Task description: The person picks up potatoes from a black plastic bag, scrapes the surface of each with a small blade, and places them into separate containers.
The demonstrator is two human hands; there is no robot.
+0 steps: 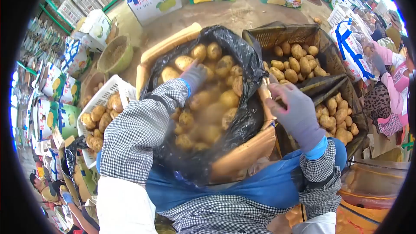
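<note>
- Currently sorting: left hand [193, 76], gloved, fingers spread flat on potatoes [208, 104] inside the black-lined box [242, 154].
- Right hand [297, 112] fingers curl loosely, apparently holding nothing, beside the dark crate [281, 34].
- Next move, judged: close on one potato.

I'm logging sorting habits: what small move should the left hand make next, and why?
Probably close the left hand on a potato beside its fingertips: it is reaching into the bag-lined box of potatoes, apparently empty, while the right hand hovers over the box's right edge.
</note>
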